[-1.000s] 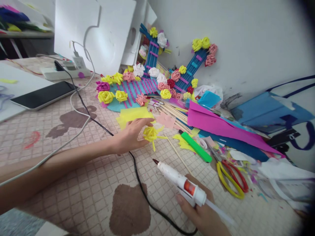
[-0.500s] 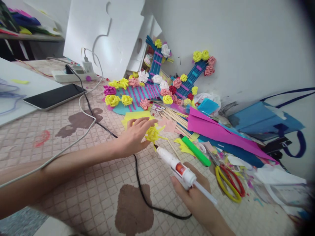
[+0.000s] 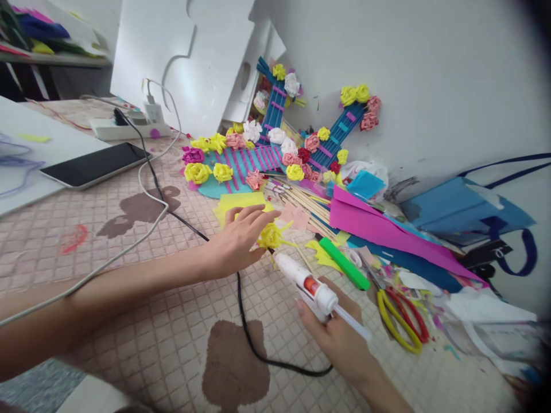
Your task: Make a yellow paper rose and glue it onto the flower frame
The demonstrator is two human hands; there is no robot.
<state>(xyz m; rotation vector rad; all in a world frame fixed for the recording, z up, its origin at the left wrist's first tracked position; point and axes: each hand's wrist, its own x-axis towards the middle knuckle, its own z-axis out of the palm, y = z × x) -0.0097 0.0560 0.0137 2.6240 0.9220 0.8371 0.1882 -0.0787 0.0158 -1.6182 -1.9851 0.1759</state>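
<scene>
Our left hand pinches a yellow flower; our right hand grips a glue gun, tip at its near side.

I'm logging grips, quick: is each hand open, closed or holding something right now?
Left hand: holding a yellow paper flower between thumb and fingers.
Right hand: closed around a white glue gun.

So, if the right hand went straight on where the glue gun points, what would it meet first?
Probably the yellow flower at the left hand; the glue gun looks near or touching it, though depth is unclear.
</scene>
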